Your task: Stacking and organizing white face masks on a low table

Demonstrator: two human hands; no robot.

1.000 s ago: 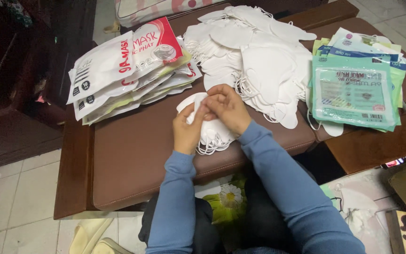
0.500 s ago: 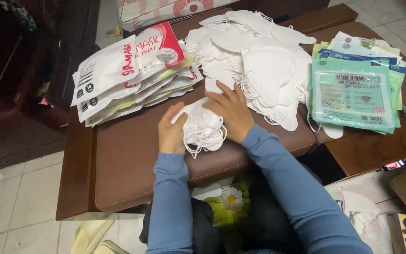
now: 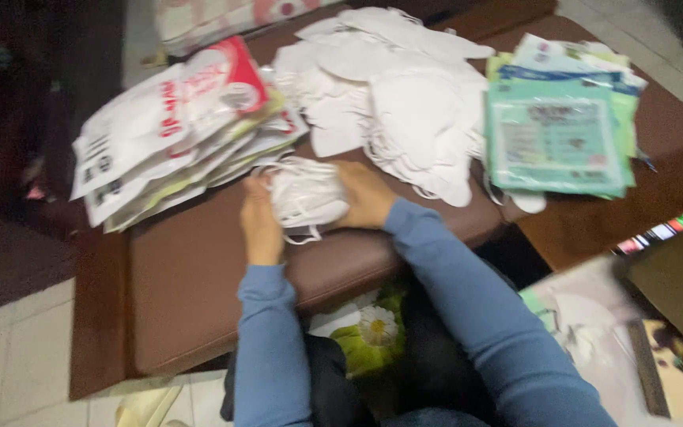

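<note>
My left hand [image 3: 259, 220] and right hand [image 3: 367, 195] close around a small stack of white masks [image 3: 307, 198], pressing it from both sides on the brown table [image 3: 199, 277] just in front of me. Beyond my left hand lies a fanned pile of white packets [image 3: 167, 134]. Farther back sits a heap of loose white masks [image 3: 397, 95], with green packets [image 3: 555, 134] to its right.
</note>
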